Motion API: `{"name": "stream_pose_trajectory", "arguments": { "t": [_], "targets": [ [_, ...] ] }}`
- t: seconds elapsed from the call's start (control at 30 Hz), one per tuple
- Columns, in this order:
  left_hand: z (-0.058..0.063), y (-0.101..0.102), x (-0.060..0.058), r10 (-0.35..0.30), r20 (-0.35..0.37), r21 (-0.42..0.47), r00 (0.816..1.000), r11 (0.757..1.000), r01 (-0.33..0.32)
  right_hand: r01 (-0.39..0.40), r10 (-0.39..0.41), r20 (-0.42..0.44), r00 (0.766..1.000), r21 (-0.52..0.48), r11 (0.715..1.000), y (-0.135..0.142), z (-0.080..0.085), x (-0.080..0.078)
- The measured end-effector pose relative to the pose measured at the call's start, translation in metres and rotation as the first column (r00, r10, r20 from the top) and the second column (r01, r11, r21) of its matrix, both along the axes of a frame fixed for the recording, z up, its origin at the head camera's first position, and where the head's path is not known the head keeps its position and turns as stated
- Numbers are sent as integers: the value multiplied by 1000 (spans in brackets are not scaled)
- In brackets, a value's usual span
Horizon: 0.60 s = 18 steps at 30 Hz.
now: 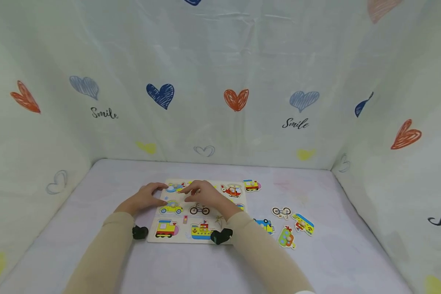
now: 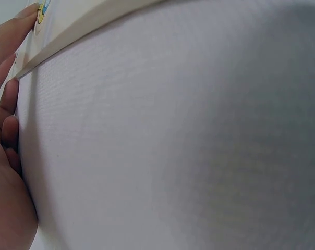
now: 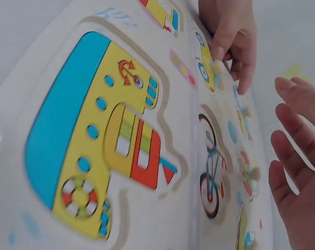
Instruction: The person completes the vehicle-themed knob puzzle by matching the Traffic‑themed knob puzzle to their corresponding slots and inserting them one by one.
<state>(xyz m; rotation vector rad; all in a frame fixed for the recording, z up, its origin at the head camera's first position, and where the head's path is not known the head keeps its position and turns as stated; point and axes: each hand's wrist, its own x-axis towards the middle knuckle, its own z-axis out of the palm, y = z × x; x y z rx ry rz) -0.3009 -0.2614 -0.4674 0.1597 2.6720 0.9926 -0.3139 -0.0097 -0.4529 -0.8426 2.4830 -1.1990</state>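
Observation:
A wooden vehicle puzzle board (image 1: 152, 234) lies on the table. At its left edge is my left hand (image 1: 141, 201), the thumb by the yellow car piece (image 1: 171, 207) and the fingertips by the airplane piece (image 1: 174, 188). Both pieces carry a knob in the right wrist view. My right hand (image 1: 204, 194) hovers over the top row, fingers apart and slightly bent, with nothing between them in the right wrist view (image 3: 303, 151). Nearer me, the board shows a ship picture (image 3: 74, 130) and a bicycle picture (image 3: 209, 166) in their recesses.
Right of the board lie loose pieces: a train (image 1: 251, 185), a bicycle (image 1: 281, 212), a blue-and-yellow vehicle (image 1: 265, 226), a yellow-and-blue ship (image 1: 304, 224) and a green-and-orange piece (image 1: 286, 237). A red helicopter (image 1: 231, 190) is at the board's upper right. Heart-printed curtains (image 1: 206, 61) enclose the table.

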Motion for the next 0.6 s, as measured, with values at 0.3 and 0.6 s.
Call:
{"name": "stream_pose_trajectory", "arguments": {
  "t": [0.3, 0.6],
  "targets": [
    [-2, -2, -1, 15, 4, 10, 1000, 1000, -15, 28, -26, 44, 999, -48, 998, 26, 5, 10],
    [-6, 0, -3, 2, -8, 4, 1000, 1000, -2, 82, -80, 60, 995, -32, 996, 58, 5, 19]
  ]
}}
